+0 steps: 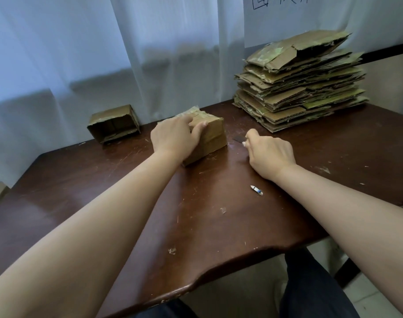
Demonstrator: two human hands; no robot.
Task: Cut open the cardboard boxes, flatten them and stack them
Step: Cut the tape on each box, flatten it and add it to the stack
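A taped brown cardboard box [213, 136] sits closed near the middle of the dark wooden table [127, 184]. My left hand [175, 136] grips its top left corner, thumb on the side facing me. To the right of the box my right hand [269, 154] holds a small cutter blade [238, 139] whose dark tip lies just above the tabletop, a short way from the box. A tall stack of flattened cardboard [299, 83] stands at the back right. An opened box [114, 123] lies on its side at the back left.
A small broken blade piece [256, 190] lies on the table under my right forearm. Cardboard crumbs dot the tabletop. White curtains [104, 53] hang behind the table, and a paper sign [287, 17] hangs above the stack. My legs show below the table's near edge.
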